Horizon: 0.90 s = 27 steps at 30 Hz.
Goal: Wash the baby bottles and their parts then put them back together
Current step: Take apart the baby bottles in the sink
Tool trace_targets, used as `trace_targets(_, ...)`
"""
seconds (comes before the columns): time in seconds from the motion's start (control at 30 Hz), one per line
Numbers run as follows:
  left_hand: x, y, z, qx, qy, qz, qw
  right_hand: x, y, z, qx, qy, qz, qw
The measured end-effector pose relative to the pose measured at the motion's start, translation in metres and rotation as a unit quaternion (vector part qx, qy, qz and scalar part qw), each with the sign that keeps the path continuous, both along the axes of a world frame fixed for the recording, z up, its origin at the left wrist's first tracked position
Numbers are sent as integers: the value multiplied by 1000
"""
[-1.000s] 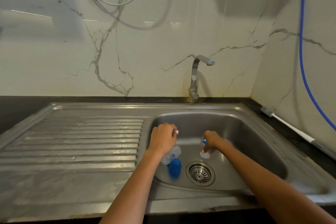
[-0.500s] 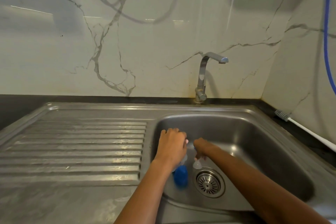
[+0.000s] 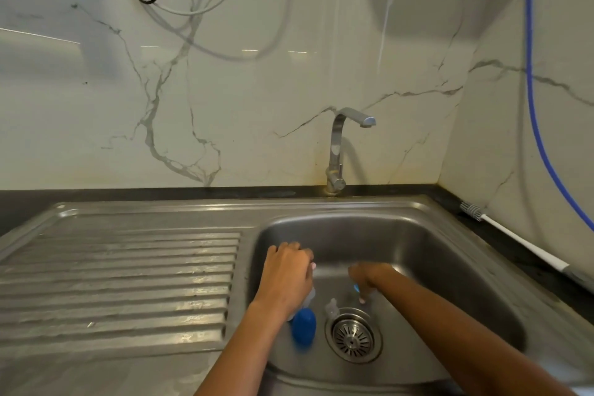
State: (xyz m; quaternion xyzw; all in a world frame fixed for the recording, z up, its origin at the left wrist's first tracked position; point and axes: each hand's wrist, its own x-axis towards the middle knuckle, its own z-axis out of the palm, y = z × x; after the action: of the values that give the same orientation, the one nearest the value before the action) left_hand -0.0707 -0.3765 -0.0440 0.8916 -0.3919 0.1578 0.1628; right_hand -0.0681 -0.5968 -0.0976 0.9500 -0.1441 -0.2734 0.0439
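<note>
Down in the sink (image 3: 418, 235), left hand (image 3: 286, 276) curls round the clear bottle (image 3: 309, 296), beside the blue cap (image 3: 303, 328) on the floor. Right hand (image 3: 366, 280) pinches a blue ring (image 3: 356, 287), probably unscrewed for washing. Teat (image 3: 331, 307) lies near the drain (image 3: 353, 335). Tap (image 3: 340, 145) off.

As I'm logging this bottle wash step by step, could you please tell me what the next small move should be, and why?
Probably turn on the tap: no water runs yet, while the left hand grips the bottle low in the sink and the clear teat lies by the drain.
</note>
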Motion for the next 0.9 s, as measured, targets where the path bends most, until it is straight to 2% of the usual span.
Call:
trace_targets(0.2, -2, -4, 0, -2, -6, -18, 1000, 6, 5, -10, -20, -24, 59, 998)
trace_targets(0.37, -2, -4, -1, -4, -15, -26, 1000, 4, 3, -18, -38, -21, 62, 997)
trace_targets(0.53, 2, -6, 1, -7, -19, -17, 1000, 3, 4, 2, -31, -34, 73, 996)
trace_targets(0.63, 4, -6, 7, 3, -19, -9, 1000, -1, 17, 31, 39, -110, 45, 992)
trace_targets(0.73, 3, 2, 25, -8, -23, 6, 1000, -11, 40, 64, 97, -219, 26, 971)
trace_targets(0.8, 0, 12, 37, -41, -30, 23, 998, -21, 58, 86, 136, -298, 8, 945)
trace_targets(0.9, -7, 38, 53, -78, -30, 66, 994, -35, 88, 110, 236, -405, -32, 883)
